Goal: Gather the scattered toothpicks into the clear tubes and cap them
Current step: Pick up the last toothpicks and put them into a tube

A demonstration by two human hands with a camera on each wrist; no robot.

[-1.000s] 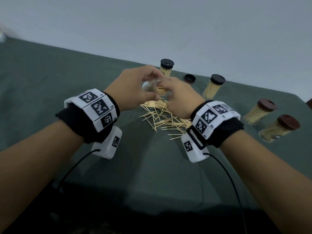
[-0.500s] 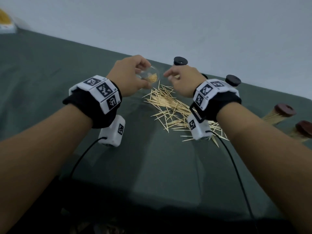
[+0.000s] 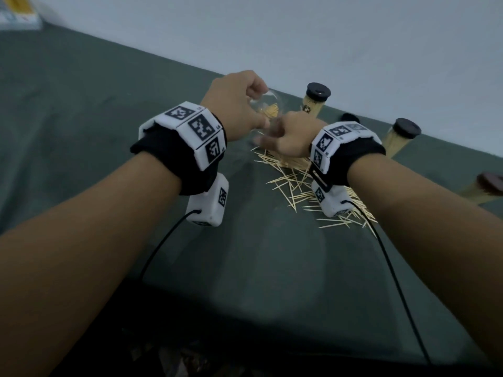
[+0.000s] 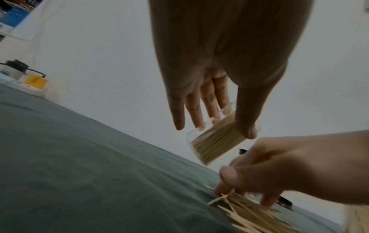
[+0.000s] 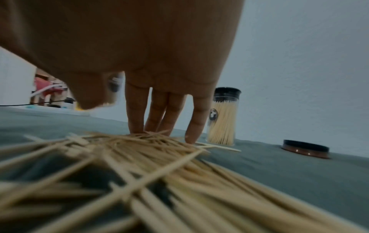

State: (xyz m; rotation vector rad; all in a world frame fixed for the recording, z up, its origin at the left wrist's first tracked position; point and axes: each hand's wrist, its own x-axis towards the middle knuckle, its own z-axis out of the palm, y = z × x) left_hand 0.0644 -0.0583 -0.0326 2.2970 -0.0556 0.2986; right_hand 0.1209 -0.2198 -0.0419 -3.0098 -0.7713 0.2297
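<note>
My left hand point(image 3: 239, 110) holds an uncapped clear tube point(image 3: 268, 108) partly filled with toothpicks, tilted above the table; in the left wrist view the clear tube point(image 4: 216, 138) sits between thumb and fingers. A pile of scattered toothpicks point(image 3: 294, 183) lies on the green cloth. My right hand point(image 3: 285, 137) reaches down to the pile's far edge, its straight fingers point(image 5: 135, 116) touching the toothpicks point(image 5: 139, 157). It grips nothing that I can see.
A capped, filled tube point(image 3: 315, 100) stands behind the hands, also seen as the capped tube point(image 5: 223, 116). A loose dark cap point(image 5: 305, 149) lies to its right. More capped tubes point(image 3: 400, 137) stand and lie along the right side. The green table cloth point(image 3: 81, 118) extends left.
My right hand has dropped from beside the tube down onto the toothpick pile. The left hand keeps holding the tube in about the same place.
</note>
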